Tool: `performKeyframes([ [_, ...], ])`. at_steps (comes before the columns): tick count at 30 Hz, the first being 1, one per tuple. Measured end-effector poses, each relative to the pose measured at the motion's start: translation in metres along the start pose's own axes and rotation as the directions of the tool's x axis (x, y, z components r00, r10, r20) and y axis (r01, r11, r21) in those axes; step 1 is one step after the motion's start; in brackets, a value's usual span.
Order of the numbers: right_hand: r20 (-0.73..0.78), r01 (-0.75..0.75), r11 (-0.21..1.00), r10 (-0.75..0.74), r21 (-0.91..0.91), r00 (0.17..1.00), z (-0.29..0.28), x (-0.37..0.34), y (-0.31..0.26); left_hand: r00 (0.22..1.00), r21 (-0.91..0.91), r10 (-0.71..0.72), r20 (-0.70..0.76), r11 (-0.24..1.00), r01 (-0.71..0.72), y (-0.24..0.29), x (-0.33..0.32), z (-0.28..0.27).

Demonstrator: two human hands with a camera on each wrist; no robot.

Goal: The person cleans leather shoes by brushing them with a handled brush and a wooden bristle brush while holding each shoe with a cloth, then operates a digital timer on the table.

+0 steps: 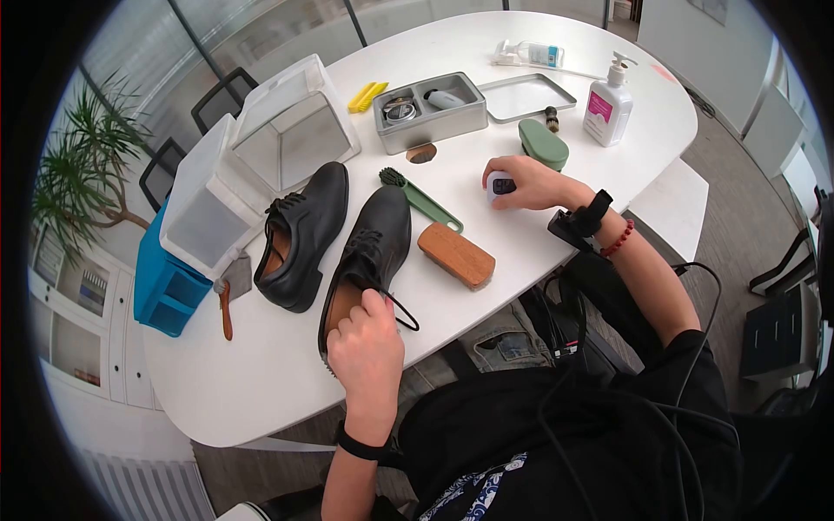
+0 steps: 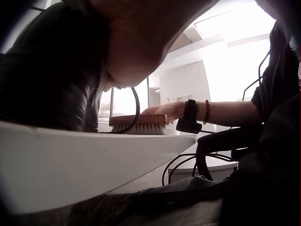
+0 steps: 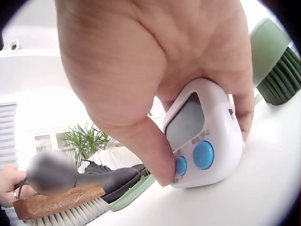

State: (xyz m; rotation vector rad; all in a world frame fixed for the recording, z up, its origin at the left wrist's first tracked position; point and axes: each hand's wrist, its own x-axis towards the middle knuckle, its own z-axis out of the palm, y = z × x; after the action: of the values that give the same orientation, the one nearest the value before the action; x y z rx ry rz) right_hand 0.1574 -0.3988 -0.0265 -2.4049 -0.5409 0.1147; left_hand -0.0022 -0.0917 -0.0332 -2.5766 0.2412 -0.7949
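Observation:
A small white timer (image 3: 207, 136) with a grey display and blue buttons stands on the table, gripped between the thumb and fingers of the right hand (image 1: 532, 184). At the near black shoe (image 1: 382, 227), the left hand (image 1: 368, 347) has its fingers curled at the heel opening, where a loop of black lace hangs out to the right; what exactly it pinches is partly hidden. The other black shoe (image 1: 317, 226) stands beside it. Between the hands lies a wooden brush (image 1: 457, 255), pale bristles down, next to a green-handled brush (image 1: 432, 208).
Behind are a metal tin (image 1: 432, 128) holding small items, its lid (image 1: 528, 97), a green oval brush (image 1: 543, 144) and a pump bottle (image 1: 607, 108). Clear-fronted white boxes (image 1: 295, 130), a blue holder (image 1: 169, 291) and a small brush (image 1: 226, 314) are at the left. The table's near edge runs below the shoes.

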Motion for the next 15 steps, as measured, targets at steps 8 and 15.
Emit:
performKeyframes([
  [8, -0.021, 0.002, 1.000, -0.002, -0.012, 1.000, 0.0016, 0.0013, 0.0040, 1.000, 0.001, 0.000, -0.001, 1.000, 0.000, 0.0000, -0.0001, 0.0006],
  [15, -0.022, -0.023, 1.000, 0.023, -0.008, 0.999, 0.0021, 0.0012, 0.0033, 1.000, 0.012, 0.000, 0.000, 1.000, 0.000, 0.0000, 0.0000, 0.0006],
])
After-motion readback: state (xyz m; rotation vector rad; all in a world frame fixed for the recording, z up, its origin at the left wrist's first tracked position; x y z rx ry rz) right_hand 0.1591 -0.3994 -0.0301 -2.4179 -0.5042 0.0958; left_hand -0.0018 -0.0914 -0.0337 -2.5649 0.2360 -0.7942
